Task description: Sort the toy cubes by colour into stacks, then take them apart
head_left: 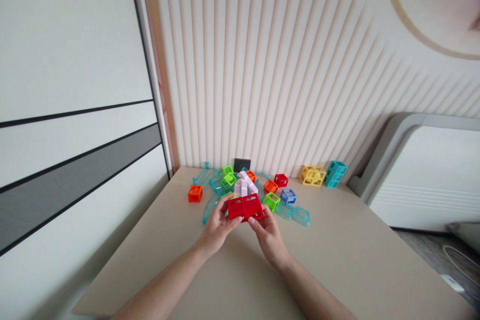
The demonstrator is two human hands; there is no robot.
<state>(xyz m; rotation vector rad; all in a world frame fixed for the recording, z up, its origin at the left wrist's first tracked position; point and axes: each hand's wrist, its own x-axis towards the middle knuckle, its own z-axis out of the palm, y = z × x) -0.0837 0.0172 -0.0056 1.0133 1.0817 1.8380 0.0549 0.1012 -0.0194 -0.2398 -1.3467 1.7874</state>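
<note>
Two red open-sided toy blocks [245, 207], side by side and touching, are held above the table between my hands. My left hand [218, 222] grips the left end, thumb at the lower front edge. My right hand [268, 232] is closed on the right end in the same way. Just behind the red blocks are white-lilac pieces [243, 186], partly hidden by them. Close to my right hand lie a green cube [271, 201] and a blue cube [288, 196]. Left of my left hand sits an orange cube [195, 193].
Translucent teal track pieces [300, 215] lie among the cubes on the table [157, 260]. Further green, orange and red cubes [281, 180] stand toward the ribbed wall [240, 60]. A yellow block pair [312, 175] and a teal block stack [335, 174] are at the back right.
</note>
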